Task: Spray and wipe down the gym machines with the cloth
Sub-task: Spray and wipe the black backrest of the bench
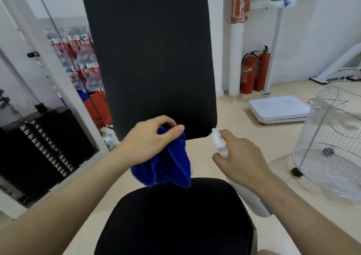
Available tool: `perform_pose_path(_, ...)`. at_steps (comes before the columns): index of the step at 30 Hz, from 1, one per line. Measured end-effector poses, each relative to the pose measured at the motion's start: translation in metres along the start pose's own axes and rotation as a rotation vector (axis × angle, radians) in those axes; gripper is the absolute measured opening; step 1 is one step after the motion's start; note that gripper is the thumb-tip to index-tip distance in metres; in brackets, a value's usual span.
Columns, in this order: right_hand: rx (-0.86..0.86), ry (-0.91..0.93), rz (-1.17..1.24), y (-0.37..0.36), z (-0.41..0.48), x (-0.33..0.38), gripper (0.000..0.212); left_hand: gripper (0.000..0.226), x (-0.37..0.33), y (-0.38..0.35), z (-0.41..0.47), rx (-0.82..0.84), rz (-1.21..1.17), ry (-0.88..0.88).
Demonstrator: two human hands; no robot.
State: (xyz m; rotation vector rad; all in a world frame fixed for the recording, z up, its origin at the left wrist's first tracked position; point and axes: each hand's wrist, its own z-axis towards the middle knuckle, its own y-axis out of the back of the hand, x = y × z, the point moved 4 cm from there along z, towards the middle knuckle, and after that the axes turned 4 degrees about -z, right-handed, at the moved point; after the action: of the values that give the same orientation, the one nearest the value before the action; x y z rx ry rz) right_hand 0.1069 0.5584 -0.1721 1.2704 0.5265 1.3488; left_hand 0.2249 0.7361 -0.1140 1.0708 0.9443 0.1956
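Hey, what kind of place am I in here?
Most likely a small gym: a weight stack stands at left, a padded black backrest and seat are straight ahead, and a white scale sits on the floor.

back pad point(152, 59) blocks ahead; weight stack point(45, 143) close left; wire cage point(328, 137) right; open floor point(244, 122) between pad, cage.

light: even, soft, indoor | shadows: faint on floor point(244, 130) | blur: slight overall softness | edges: wide-angle bending far left and right

Head view, forward and down, close over the hands point(195, 149).
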Motion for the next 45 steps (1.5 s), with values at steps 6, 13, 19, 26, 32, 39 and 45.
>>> perform_pose_path(6, 0.044, 0.187, -0.024, 0.009, 0.009, 0.029, 0.034, 0.066, 0.032, 0.049, -0.025, 0.407, -0.101, 0.407)
perform_pose_path(13, 0.097, 0.271, -0.03, 0.009, 0.027, 0.048, 0.034, 0.015, 0.079, 0.089, -0.041, -0.353, -0.265, 0.485)
perform_pose_path(19, 0.164, 0.205, 0.126, 0.001, 0.06, 0.052, 0.017, 0.029, 0.103, 0.028, -0.039, -0.77, -1.239, 0.507)
perform_pose_path(26, 0.205, 0.213, 0.173, 0.0, 0.066, 0.051, 0.016, 0.057, 0.118, 0.005, -0.039, -0.6, -1.241, 0.24)
perform_pose_path(32, 0.191, 0.209, 0.199, 0.0, 0.061, 0.05, 0.018, 0.019, 0.099, -0.032, -0.009, -0.7, -1.599, 0.71)
perform_pose_path(39, 0.176, 0.189, 0.197, 0.002, 0.058, 0.053, 0.018, 0.015, 0.082, -0.028, -0.032, -0.774, -1.445, 0.714)
perform_pose_path(45, 0.182, 0.171, 0.214, 0.005, 0.055, 0.053, 0.018, 0.031, 0.063, -0.003, -0.083, -0.762, -1.035, 0.427)
